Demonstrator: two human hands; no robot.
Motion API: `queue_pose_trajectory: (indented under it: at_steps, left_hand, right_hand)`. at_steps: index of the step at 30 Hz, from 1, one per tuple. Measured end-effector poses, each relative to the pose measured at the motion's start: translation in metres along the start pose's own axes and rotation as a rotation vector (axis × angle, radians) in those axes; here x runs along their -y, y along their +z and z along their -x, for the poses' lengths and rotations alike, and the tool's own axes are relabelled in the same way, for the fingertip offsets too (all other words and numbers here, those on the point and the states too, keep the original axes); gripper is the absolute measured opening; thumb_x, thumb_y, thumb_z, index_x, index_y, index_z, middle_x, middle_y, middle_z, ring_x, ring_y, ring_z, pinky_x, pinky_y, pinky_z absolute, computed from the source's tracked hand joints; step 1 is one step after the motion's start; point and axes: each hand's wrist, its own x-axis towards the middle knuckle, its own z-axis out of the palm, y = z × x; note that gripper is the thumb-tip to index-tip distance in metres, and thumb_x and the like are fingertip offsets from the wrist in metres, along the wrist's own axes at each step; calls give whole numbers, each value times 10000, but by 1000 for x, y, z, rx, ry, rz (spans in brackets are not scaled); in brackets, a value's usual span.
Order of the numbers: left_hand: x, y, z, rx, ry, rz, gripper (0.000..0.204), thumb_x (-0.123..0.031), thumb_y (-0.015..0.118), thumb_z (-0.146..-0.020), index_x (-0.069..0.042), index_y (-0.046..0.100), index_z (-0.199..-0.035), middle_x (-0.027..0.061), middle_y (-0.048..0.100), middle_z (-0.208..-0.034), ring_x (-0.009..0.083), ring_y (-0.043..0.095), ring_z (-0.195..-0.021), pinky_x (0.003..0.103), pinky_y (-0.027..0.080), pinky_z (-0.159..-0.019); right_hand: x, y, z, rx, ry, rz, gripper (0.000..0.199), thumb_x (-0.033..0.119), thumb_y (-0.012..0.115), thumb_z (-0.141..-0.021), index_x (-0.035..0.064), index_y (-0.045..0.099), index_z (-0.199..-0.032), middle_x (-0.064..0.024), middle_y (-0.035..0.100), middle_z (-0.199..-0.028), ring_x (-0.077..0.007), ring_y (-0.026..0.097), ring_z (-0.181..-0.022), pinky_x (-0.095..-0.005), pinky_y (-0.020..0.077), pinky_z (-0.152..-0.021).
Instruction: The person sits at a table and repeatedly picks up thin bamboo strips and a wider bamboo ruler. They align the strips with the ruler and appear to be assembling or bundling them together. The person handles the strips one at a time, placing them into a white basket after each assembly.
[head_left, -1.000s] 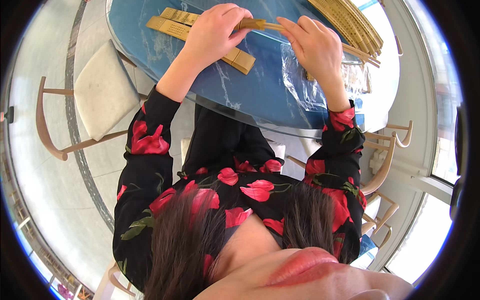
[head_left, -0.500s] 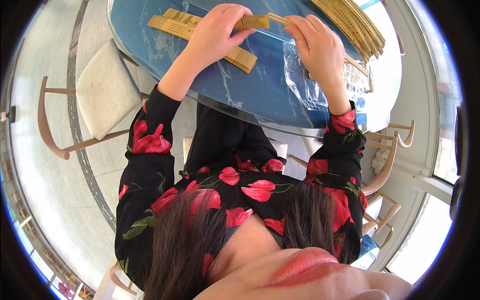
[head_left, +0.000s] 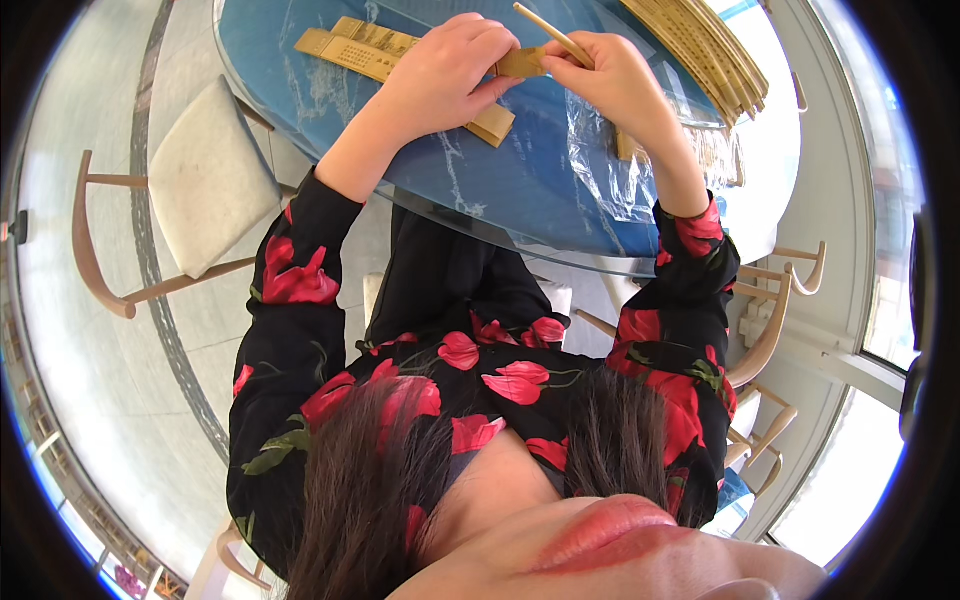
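My left hand (head_left: 455,75) is closed on a small gold-brown printed paper chopstick sleeve (head_left: 520,63). My right hand (head_left: 618,85) grips light wooden chopsticks (head_left: 545,30), which point up and to the left. Whether one stick or two lie together there, I cannot tell. The right fingertips also touch the sleeve's right end. Flat printed sleeves (head_left: 345,55) lie on the blue marbled table (head_left: 455,175) under and beside my left hand; their middle is hidden by it.
A fanned stack of gold-brown sleeves (head_left: 700,50) lies at the far right. Crumpled clear plastic wrap (head_left: 605,170) spreads under my right forearm, with a wooden-coloured piece (head_left: 628,146) by it. A pale-seated chair (head_left: 212,180) stands left of the table; more wooden chairs (head_left: 765,330) stand right.
The chopsticks, which met the sleeve's open end, have swung to point up and leftward. My right hand has come in to the sleeve's end. The left hand has shifted slightly right.
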Motion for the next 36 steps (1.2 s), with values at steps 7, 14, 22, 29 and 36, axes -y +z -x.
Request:
queue_pose_trajectory:
  at_steps: [7, 14, 22, 29, 36]
  left_hand:
    - [4, 4, 1, 54, 86, -120, 260, -158, 784, -866, -69, 595, -1020, 94, 608, -958, 322, 610, -976, 412, 526, -856]
    - [-1, 2, -1, 2, 68, -151, 266, -157, 787, -848, -75, 609, -1028, 84, 624, -950, 311, 624, -966, 411, 533, -850]
    - [-1, 6, 2, 15, 46, -180, 258, -161, 790, -838, -85, 627, -1023, 75, 654, -955, 301, 647, -946, 399, 545, -816]
    - [2, 8, 3, 19, 0, -241, 259, -179, 785, -853, -83, 627, -1034, 72, 663, -959, 295, 654, -952, 398, 550, -822]
    - [5, 11, 5, 18, -60, -202, 284, -195, 790, -864, -70, 618, -1053, 79, 671, -995, 312, 655, -999, 409, 549, -866]
  right_hand:
    - [3, 3, -9, 109, -31, -91, 282, 289, 754, -895, 9, 723, -896, -6, 573, -662, -89, 487, -613, -287, 410, -586]
    - [-4, 10, -12, 16, -43, 93, 321, 320, 748, -877, 16, 666, -813, -67, 529, -631, -156, 472, -576, -319, 408, -570]
    - [1, 16, -13, 6, -32, 124, 341, 327, 722, -852, 7, 630, -780, -136, 540, -634, -251, 513, -577, -374, 448, -585]
    - [11, 17, -8, -39, 10, 245, 337, 346, 670, -866, 16, 644, -807, -177, 611, -694, -359, 604, -652, -431, 486, -624]
    - [21, 4, 6, -171, -151, 392, 320, 393, 629, -976, 76, 666, -957, -137, 663, -750, -359, 643, -703, -433, 495, -633]
